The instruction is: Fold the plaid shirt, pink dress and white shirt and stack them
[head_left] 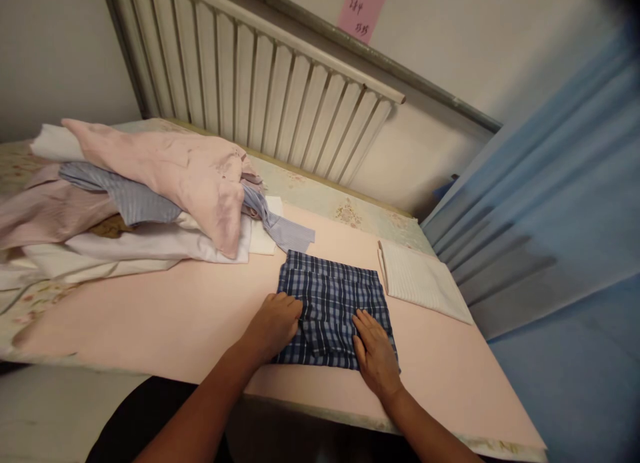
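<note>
A dark blue plaid cloth, seemingly a folded garment [330,303], lies as a rough rectangle on the pink board-like surface [175,316]. My left hand [277,321] is closed at its left edge, its curled fingers gripping the fabric there. On the right part of the plaid, my right hand [374,349] rests flat with fingers stretched out, pressing on the cloth. Some wrinkles show between the two hands. Just right of the plaid lies a folded white striped cloth [425,279].
A heap of loose clothes [165,183] in pink, white and blue-grey covers the left side. Behind the table runs a white radiator [270,83]. A blue curtain [550,203] hangs along the right. A pink note [363,9] is on the wall.
</note>
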Motion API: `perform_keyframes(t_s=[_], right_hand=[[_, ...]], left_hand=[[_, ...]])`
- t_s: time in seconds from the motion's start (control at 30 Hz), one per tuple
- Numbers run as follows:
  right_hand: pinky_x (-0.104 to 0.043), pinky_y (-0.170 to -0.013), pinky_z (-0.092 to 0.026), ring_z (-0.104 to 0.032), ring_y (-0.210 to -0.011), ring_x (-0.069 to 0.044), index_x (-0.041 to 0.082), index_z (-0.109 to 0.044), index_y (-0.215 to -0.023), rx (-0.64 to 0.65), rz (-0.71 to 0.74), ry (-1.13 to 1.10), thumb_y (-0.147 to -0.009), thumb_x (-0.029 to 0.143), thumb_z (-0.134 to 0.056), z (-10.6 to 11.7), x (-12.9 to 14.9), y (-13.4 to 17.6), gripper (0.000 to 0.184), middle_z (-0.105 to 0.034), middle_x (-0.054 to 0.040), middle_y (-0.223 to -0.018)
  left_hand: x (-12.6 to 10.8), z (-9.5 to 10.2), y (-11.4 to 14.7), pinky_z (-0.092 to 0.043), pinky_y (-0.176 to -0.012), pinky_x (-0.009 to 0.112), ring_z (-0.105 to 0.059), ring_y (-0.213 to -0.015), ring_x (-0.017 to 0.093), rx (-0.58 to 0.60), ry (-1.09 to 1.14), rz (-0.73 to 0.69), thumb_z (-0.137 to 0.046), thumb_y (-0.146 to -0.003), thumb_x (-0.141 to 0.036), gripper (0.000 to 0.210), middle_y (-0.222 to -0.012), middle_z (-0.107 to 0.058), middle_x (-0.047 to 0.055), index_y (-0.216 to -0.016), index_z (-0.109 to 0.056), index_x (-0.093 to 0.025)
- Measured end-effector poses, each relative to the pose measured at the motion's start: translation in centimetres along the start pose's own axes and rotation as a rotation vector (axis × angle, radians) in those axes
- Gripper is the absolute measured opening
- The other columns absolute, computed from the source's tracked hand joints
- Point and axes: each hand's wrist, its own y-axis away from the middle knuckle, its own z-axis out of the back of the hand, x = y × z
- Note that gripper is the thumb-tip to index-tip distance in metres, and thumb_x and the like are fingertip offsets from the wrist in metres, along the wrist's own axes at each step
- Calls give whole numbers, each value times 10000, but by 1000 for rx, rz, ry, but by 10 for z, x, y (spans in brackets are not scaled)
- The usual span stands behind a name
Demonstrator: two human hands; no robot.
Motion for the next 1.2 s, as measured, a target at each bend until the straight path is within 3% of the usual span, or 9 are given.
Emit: perform_keyframes(t_s=[0.2, 0.43, 0.53, 0.7, 0.83, 0.9, 1.0, 1.2], right_hand=[[-516, -1091, -385, -377, -1357, -259, 201, -462, -1384, 2, -8, 7, -949, 220, -419, 0, 0, 0, 437, -469, -88, -1429], [-520, -1094, -381, -373, -1360, -259, 195, -464, -1381, -3, -4, -14, -948, 213, -414, 2, 1, -1, 436, -477, -92, -1422], [-526, -1092, -383, -373, -1360, -261, 204, -463, -1383, -6, -6, -18, -948, 212, -413, 1, 1, -1, 438, -480, -89, -1419], [-524, -1092, -381, -369, -1362, -259, 209, -452, -1390, -1, -8, -16, -949, 212, -413, 0, 1, 0, 443, -469, -88, -1428], [-519, -1101, -371, -358, -1369, -253, 199, -457, -1385, 0, -7, -14, -948, 204, -414, 0, 1, 0, 439, -461, -88, -1434], [-519, -1099, -373, -355, -1371, -252, 191, -457, -1384, 0, -4, -8, -948, 204, -418, -1, 1, 0, 438, -459, -90, -1436], [-524, -1093, -381, -361, -1367, -254, 201, -450, -1390, -12, 8, 1, -949, 209, -420, 0, 1, 0, 442, -461, -85, -1435], [-520, -1080, -400, -387, -1352, -260, 220, -448, -1395, -30, 11, -1, -947, 211, -422, 0, 1, -1, 449, -473, -78, -1427]], left_hand=[[8, 4, -2, -354, -683, 286, -478, -690, 151, -5, 244, 95, -471, -772, -119, 124, -701, -550, -13, -688, -496, -207], [24, 10, -6, -363, -629, 266, -525, -656, 142, -222, 445, 555, -460, -824, -260, 138, -671, -570, -34, -726, -547, -218], [28, 8, -8, -382, -631, 256, -547, -657, 138, -243, 510, 635, -483, -803, -255, 113, -663, -585, -42, -728, -560, -219], [21, 5, -11, -425, -675, 256, -552, -683, 133, -246, 529, 449, -503, -785, -201, 87, -732, -599, -31, -826, -579, -218], [18, -1, -10, -432, -780, 295, -546, -832, 163, -134, 354, 171, -515, -778, -145, 109, -859, -606, 8, -837, -578, -211], [20, -5, -9, -426, -816, 322, -533, -889, 184, -57, 262, 105, -533, -767, -129, 105, -889, -606, 24, -820, -584, -204], [23, -8, -8, -432, -820, 336, -532, -893, 192, -9, 217, 113, -548, -765, -125, 108, -896, -606, 34, -834, -592, -197], [27, -7, -12, -446, -822, 323, -553, -880, 176, -173, 307, 320, -503, -803, -146, 134, -921, -614, 36, -894, -588, -197]])
